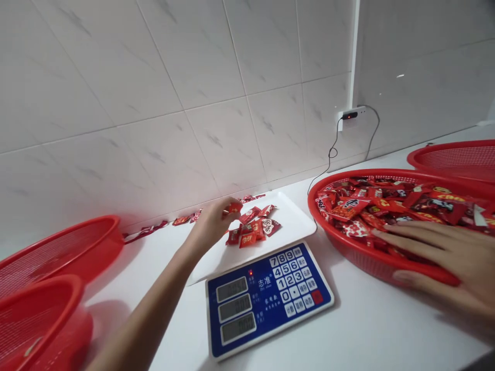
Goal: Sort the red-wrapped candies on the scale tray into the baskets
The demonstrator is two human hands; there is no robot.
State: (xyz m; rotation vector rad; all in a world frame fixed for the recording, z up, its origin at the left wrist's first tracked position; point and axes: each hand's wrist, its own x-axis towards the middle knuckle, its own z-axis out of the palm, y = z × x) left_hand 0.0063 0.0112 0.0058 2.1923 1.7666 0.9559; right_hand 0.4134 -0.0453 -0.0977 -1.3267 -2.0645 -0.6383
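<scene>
My left hand (211, 224) reaches over the white weighing plate of a digital scale (291, 222) and pinches a small red wrapped candy (234, 207) between its fingertips. Several similar red packets (249, 231) lie in a loose heap on the plate. The scale's blue keypad panel (268, 299) faces me, with three display windows. My right hand (444, 252) rests with spread fingers over the rim of a round red basket (340, 232) heaped with red candy packets (386, 206), touching the packets and the rim.
Two stacked red mesh baskets (58, 252) stand at the left, and another red basket (456, 159) sits at the back right. Red wrappers (150, 230) lie along the tiled wall (154, 103). A black cable runs from a wall socket (350, 116) down behind the basket.
</scene>
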